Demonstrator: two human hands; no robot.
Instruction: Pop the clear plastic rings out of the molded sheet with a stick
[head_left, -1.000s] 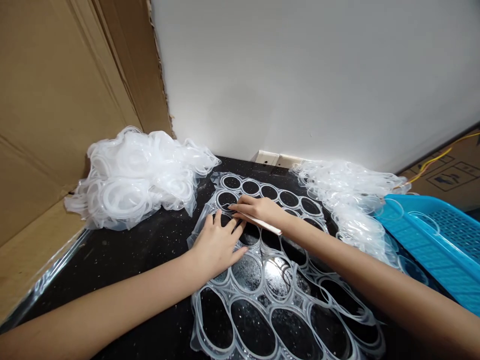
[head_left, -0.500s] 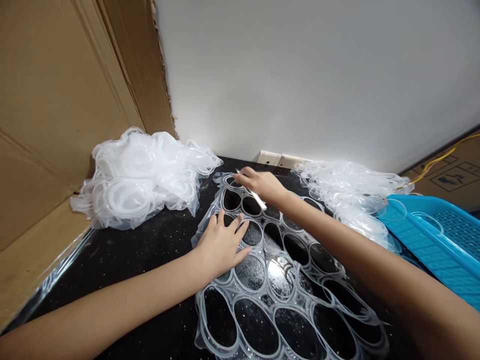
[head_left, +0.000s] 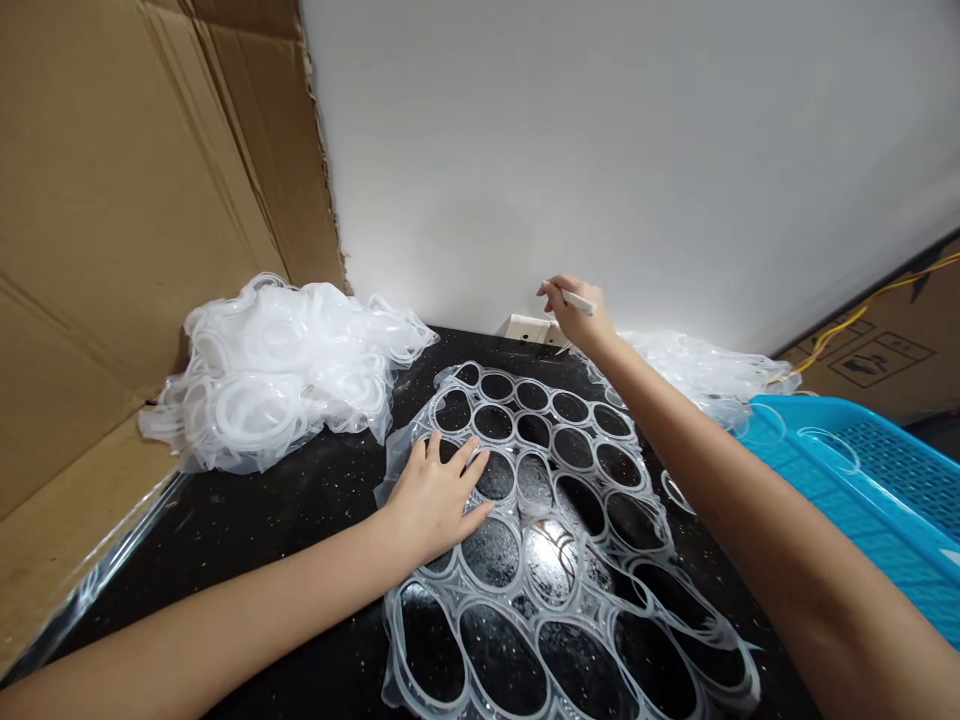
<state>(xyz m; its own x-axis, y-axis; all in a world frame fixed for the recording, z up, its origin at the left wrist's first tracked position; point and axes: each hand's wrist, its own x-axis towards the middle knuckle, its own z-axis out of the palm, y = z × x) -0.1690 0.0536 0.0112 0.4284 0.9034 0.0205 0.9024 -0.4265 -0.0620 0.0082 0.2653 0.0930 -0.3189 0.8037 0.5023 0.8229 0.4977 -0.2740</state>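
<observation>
A translucent, rubbery sheet (head_left: 523, 555) full of large oval holes lies spread over a black speckled tabletop. My left hand (head_left: 435, 500) rests palm down on its left side, fingers spread and pressing on the sheet. Raised above the far edge of the sheet, near the wall, my right hand (head_left: 576, 312) grips a slim white pen-like tool (head_left: 579, 302) between thumb and fingers. What the tool's tip looks like is too small to tell. A loose clear ring (head_left: 675, 492) lies on the table by the sheet's right edge, partly behind my right forearm.
Piled clear ring sheets (head_left: 277, 370) stand at the left against a cardboard box (head_left: 90, 200). Another clear heap (head_left: 697, 365) sits behind my right forearm, beside a blue plastic basket (head_left: 832, 470) with thin rings on it. A white wall (head_left: 600, 150) with a socket plate (head_left: 525, 328) closes the back.
My right hand has lifted off the sheet's far end and moved up and right with the tool. My left hand stays on the sheet. The loose ring at the right has come into view.
</observation>
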